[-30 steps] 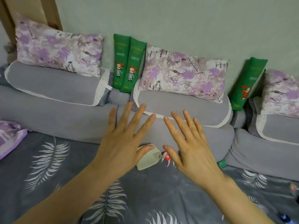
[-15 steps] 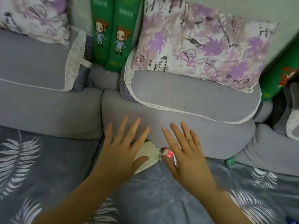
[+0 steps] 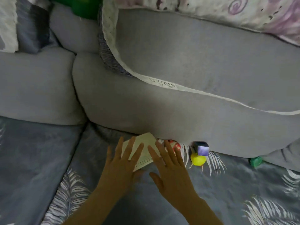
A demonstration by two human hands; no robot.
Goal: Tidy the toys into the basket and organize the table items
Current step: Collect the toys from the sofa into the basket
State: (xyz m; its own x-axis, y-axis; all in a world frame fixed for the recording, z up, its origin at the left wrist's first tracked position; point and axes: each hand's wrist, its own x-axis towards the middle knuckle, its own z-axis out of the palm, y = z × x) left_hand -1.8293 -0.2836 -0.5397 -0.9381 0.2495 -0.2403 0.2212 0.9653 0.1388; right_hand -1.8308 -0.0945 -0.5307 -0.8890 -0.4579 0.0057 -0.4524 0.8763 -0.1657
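Both your hands are lying flat, fingers spread (gripping nothing): left hand (image 3: pixel 123 166) covering the cream toy (image 3: pixel 142 150), right hand (image 3: pixel 172 169) reaching the red toy (image 3: pixel 176 146).

Left hand (image 3: pixel 123 166): bare, no ring or glove.
Right hand (image 3: pixel 170 172): bare likewise.
Forearms: uncovered, no sleeve, watch or band.
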